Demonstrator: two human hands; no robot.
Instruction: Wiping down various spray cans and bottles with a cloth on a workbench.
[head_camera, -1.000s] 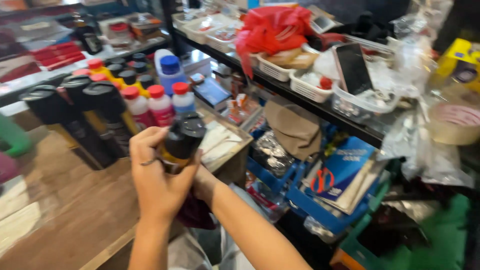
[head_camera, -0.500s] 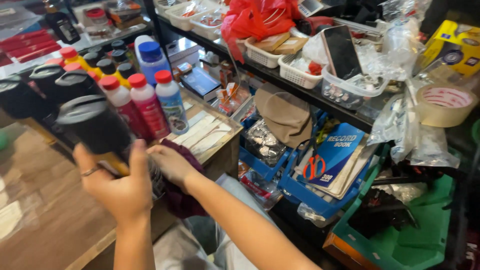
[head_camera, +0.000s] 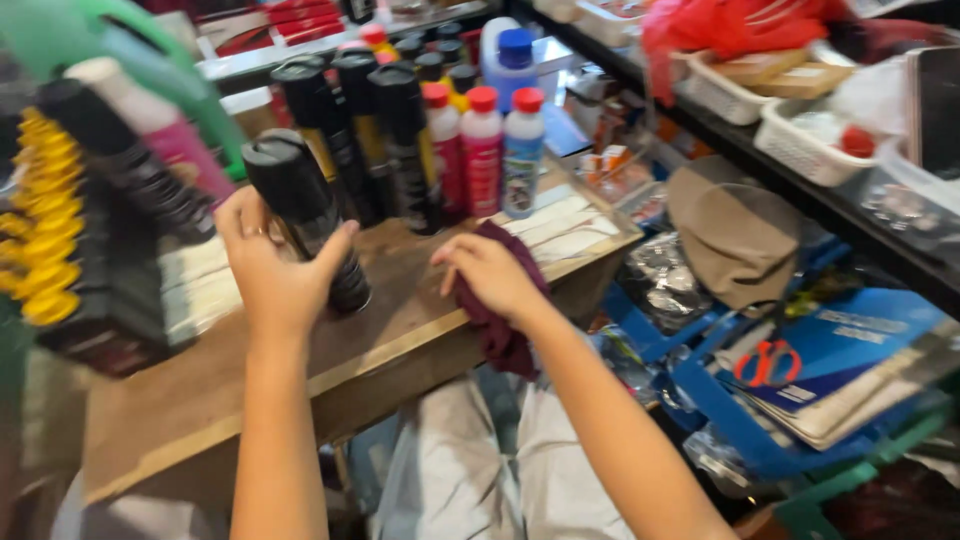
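My left hand (head_camera: 272, 270) grips a black spray can (head_camera: 305, 215) that stands upright on the brown wooden bench (head_camera: 200, 400). My right hand (head_camera: 490, 275) rests on a dark maroon cloth (head_camera: 500, 330) that hangs over the bench's front edge. Just behind the held can stand three more black spray cans (head_camera: 365, 130) and three small bottles with red caps (head_camera: 482, 145).
A blue-capped white jug (head_camera: 513, 55) stands behind the bottles. At the left are yellow-capped items (head_camera: 40, 230) and a green object (head_camera: 90, 40). To the right, shelves carry white baskets (head_camera: 810, 150), a tan cap (head_camera: 735, 235), red-handled scissors (head_camera: 765, 362) and blue trays (head_camera: 720, 400).
My left hand has carried the black can from in front of me down to the left and stood it on the bench. My right hand has let go of the can and settled on the cloth.
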